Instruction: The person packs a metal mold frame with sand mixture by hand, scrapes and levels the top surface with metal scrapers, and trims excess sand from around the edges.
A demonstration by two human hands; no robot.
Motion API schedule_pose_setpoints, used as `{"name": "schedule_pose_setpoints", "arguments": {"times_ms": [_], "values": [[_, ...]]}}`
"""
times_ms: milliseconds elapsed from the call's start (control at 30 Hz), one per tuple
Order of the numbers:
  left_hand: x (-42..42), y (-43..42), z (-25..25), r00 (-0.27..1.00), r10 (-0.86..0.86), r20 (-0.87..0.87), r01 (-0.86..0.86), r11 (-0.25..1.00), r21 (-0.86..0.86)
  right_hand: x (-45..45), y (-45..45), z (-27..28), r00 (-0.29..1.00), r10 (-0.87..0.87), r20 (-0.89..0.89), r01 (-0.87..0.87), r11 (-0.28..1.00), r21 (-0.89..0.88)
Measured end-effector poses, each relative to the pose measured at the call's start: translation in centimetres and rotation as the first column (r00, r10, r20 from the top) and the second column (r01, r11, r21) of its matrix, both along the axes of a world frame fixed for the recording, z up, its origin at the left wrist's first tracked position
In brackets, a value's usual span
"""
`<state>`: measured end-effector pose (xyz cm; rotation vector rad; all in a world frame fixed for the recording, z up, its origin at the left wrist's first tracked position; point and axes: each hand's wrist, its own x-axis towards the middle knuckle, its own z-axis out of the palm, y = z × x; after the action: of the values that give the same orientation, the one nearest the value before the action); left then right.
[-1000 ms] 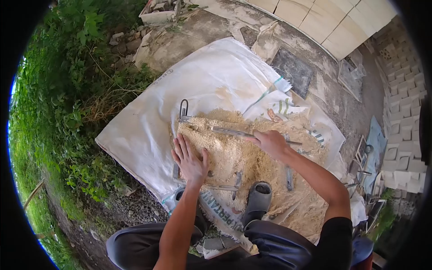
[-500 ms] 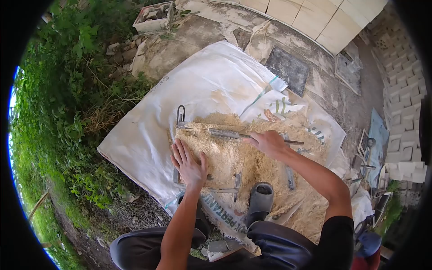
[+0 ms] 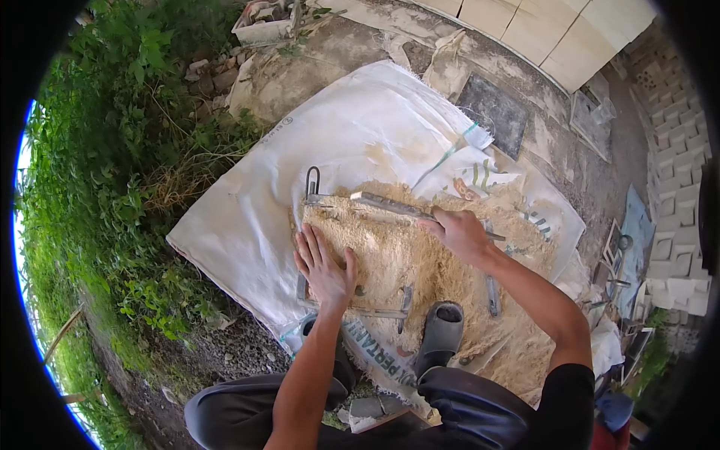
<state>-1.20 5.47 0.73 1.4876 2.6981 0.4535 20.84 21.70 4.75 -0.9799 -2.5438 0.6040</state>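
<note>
A rectangular metal mould frame (image 3: 354, 310), filled with pale, sandy powder (image 3: 367, 240), lies on a white woven sack (image 3: 247, 210). My left hand (image 3: 326, 271) rests on the powder near the frame's left side, fingers stretched out, holding nothing. Closed round a long, flat, greyish bar (image 3: 386, 204), my right hand (image 3: 459, 234) is above the frame's far right corner. The bar's flat end points left along the far edge, and a thin end sticks out behind the hand. A looped metal handle (image 3: 313, 181) stands at the frame's far left corner.
Loose powder covers the sack's right part, where another metal bar (image 3: 492, 295) lies. My sandalled foot (image 3: 440, 336) is close to the frame's near right corner. Plants (image 3: 112, 187) border the left; a dark square slab (image 3: 493, 114) and stacked pale blocks (image 3: 679, 225) stand beyond.
The bar in my right hand has tilted, its flat end now raised higher over the far edge. My left hand still lies on the powder. The whole view has shifted slightly.
</note>
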Motion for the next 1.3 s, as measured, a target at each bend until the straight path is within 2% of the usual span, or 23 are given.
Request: {"name": "schedule_pose_setpoints", "arguments": {"times_ms": [33,100,133,200,333,400,433,500,633,700,733,800,833,900,933,1000,1033,1100,1233,1300], "values": [[0.1,0.0,0.1,1.0,-0.001,0.01,0.001,1.0,0.01,0.1,-0.3,-0.9,1.0,-0.002,0.007,0.002,1.0,-0.006],[0.3,-0.1,0.0,1.0,0.004,0.014,-0.004,1.0,-0.003,0.0,-0.4,-2.4,0.988,0.05,0.145,-0.031,0.991,-0.127],[0.1,0.1,0.0,1.0,0.009,0.004,-0.009,1.0,-0.013,0.2,-0.1,-2.2,0.989,0.049,0.141,-0.032,0.993,-0.116],[0.0,0.0,-0.2,1.0,0.004,-0.006,-0.004,1.0,0.0,-0.1,0.2,-1.7,0.951,0.111,0.289,-0.092,0.993,-0.077],[0.0,-0.1,-0.4,1.0,0.0,-0.001,0.0,1.0,0.016,-1.4,0.0,0.9,0.945,0.131,0.299,-0.112,0.991,-0.079],[0.0,-0.1,-0.3,1.0,0.009,0.015,-0.009,1.0,0.008,-2.4,-0.9,0.9,0.999,0.043,-0.017,-0.045,0.994,-0.098],[0.0,-0.1,-0.3,1.0,0.008,0.017,-0.009,1.0,0.008,-2.3,-1.1,0.2,0.999,0.045,-0.016,-0.046,0.994,-0.1],[0.0,0.0,-0.1,1.0,0.008,0.009,-0.008,1.0,0.022,-2.7,-1.0,-0.8,0.942,0.095,0.323,-0.051,0.988,-0.143],[0.1,0.0,0.0,1.0,0.005,-0.003,-0.005,1.0,0.005,-3.7,0.4,0.9,0.939,0.098,0.329,-0.069,0.993,-0.097],[-0.2,0.0,-0.1,1.0,0.018,0.013,-0.018,1.0,-0.003,-4.4,0.3,1.6,0.974,0.091,0.207,-0.092,0.996,-0.006],[-0.1,-0.1,-0.2,1.0,0.009,0.021,-0.009,1.0,0.004,-4.9,-0.1,1.2,0.972,0.097,0.215,-0.095,0.995,-0.019],[0.1,-0.2,-0.2,1.0,0.0,0.031,-0.001,1.0,0.019,-5.9,-0.2,0.3,0.996,0.087,0.002,-0.087,0.993,0.084],[0.1,-0.1,0.0,0.999,0.002,0.042,-0.003,1.0,0.01,-5.6,-0.2,-0.7,0.996,0.09,0.004,-0.09,0.992,0.088],[-0.2,0.1,0.3,0.999,0.005,0.032,-0.005,1.0,0.013,-5.6,-0.1,-1.6,0.947,0.16,0.277,-0.196,0.975,0.105],[-0.1,0.0,0.2,1.0,0.007,0.031,-0.007,1.0,0.001,-6.0,0.1,-1.3,0.952,0.159,0.263,-0.194,0.975,0.112],[-0.2,0.1,0.1,0.999,0.02,0.036,-0.02,1.0,-0.008,-6.1,0.6,-0.1,0.912,0.176,0.371,-0.16,0.984,-0.075],[-0.2,0.0,0.2,0.999,0.009,0.048,-0.01,1.0,0.014,-6.2,0.4,0.3,0.912,0.174,0.371,-0.157,0.985,-0.077],[0.0,-0.2,0.1,0.997,0.001,0.074,-0.003,1.0,0.023,-6.9,-0.4,0.5,0.99,0.128,0.065,-0.128,0.992,0.0],[0.0,-0.3,-0.1,0.999,-0.014,0.05,0.013,1.0,0.024,-7.4,-1.5,-0.2,0.992,0.082,0.097,-0.077,0.995,-0.056],[-0.2,-0.1,0.0,0.999,-0.009,0.05,0.008,1.0,0.013,-7.1,-1.0,-0.4,0.938,0.168,0.304,-0.119,0.978,-0.172]]}}
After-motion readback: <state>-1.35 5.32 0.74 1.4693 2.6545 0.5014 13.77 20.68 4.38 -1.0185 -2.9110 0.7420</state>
